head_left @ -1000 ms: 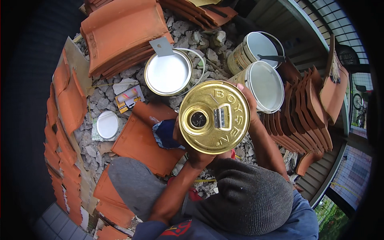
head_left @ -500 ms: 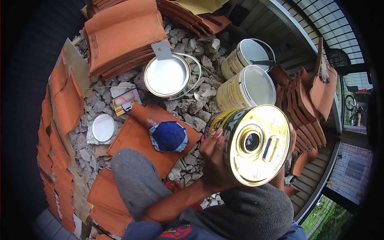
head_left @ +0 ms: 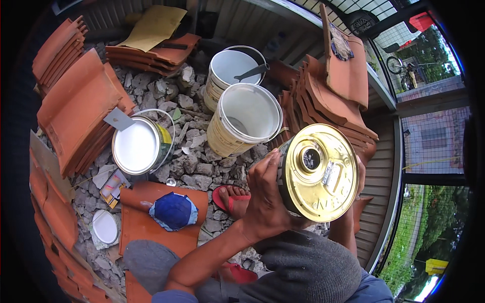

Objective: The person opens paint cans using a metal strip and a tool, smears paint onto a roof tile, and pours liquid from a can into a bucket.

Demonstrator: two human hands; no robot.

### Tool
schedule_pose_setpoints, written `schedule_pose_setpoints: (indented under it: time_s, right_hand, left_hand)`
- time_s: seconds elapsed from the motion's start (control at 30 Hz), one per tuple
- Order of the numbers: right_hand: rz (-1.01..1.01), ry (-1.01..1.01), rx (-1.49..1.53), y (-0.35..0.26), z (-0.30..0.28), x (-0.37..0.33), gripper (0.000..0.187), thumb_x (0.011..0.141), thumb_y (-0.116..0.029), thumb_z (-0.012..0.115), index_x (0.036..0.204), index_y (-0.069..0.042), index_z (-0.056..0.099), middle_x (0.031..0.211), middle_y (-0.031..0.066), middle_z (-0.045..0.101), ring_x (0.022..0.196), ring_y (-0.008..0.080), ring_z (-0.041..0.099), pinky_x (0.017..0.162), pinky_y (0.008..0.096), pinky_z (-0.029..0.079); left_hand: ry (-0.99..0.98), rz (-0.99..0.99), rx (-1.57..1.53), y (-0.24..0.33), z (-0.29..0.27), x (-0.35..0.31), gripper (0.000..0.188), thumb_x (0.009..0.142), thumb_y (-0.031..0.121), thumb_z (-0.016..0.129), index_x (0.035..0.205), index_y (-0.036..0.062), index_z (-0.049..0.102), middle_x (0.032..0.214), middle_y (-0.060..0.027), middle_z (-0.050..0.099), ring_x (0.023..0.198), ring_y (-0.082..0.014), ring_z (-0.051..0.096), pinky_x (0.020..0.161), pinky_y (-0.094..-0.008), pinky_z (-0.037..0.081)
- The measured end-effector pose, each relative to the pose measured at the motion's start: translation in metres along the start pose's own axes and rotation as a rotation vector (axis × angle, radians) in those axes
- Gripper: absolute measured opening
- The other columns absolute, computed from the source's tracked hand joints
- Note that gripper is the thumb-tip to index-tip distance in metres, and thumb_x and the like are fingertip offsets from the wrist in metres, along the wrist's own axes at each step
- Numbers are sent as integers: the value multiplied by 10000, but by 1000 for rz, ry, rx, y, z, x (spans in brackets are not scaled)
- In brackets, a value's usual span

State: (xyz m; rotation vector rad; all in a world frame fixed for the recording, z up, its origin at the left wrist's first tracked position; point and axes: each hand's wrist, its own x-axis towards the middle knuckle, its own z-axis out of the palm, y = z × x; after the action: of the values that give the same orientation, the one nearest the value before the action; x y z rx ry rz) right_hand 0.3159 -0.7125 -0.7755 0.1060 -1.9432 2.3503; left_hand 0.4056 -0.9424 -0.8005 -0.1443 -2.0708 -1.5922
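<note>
A metal tin [head_left: 321, 171] with a shiny gold lid, a round spout hole and a flat carry handle is tilted over my lap, its lid facing me. My left hand [head_left: 265, 197] is closed round its left side. On the far right side my right hand [head_left: 360, 175] grips the same tin, its palm and most fingers hidden behind it. The round hole looks uncapped, with dark content inside. Just beyond the tin stands a whitish plastic bucket [head_left: 220, 134], which looks nearly empty inside.
A second bucket [head_left: 233, 65] with a dark-handled tool across its rim stands behind. At left are a can of white paint [head_left: 136, 146] with a grey scraper, a blue cloth bundle [head_left: 174, 211] on a roof tile [head_left: 146, 240], and a white lid [head_left: 105, 227]. Tile stacks [head_left: 81, 111] and rubble [head_left: 194, 166] surround me.
The view has swung to the right, so the buckets, paint can and tiles sit farther left in the picture. Both hands keep hold of the tin, which tilts slightly differently.
</note>
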Motion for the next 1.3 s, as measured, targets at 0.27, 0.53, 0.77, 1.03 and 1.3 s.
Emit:
schedule_pose_setpoints:
  time_s: [0.27,0.53,0.77,1.03,1.3]
  right_hand:
    - [291,41,189,-25,44,10,526,1120,-384,420,1363,48,596,1256,184,698,1103,242,694,982,367,566]
    - [196,-16,-426,-36,62,30,714,1146,-536,331,1453,80,518,1355,234,669,1159,231,716,985,357,604]
    - [335,51,-396,-39,62,51,817,1105,-656,375,1397,80,578,1235,191,726,1044,174,742,898,294,620]
    - [334,55,-418,-42,66,56,864,1107,-683,306,1309,80,657,1185,179,743,1018,159,737,884,283,611]
    - [320,-12,-535,-51,74,60,869,1109,-688,271,1281,63,672,1161,163,748,992,150,735,870,283,608]
  left_hand:
    - [-115,11,-105,-27,-12,39,1495,559,646,989,1589,-46,155,1477,-251,356,1386,-417,362,1183,-570,265]
    - [-45,-156,-262,-45,1,32,1421,550,590,1001,1564,-10,206,1391,-200,391,1325,-377,386,1165,-553,288]
    - [59,-227,-382,-47,12,25,1395,575,611,987,1556,-8,212,1379,-201,394,1318,-374,383,1155,-554,283]
    - [77,-278,-355,-41,15,26,1386,582,628,974,1548,-13,214,1383,-215,379,1305,-387,378,1148,-566,279]
    - [75,-283,-342,-38,20,29,1400,577,614,978,1554,-10,193,1371,-216,376,1295,-385,377,1140,-568,284]
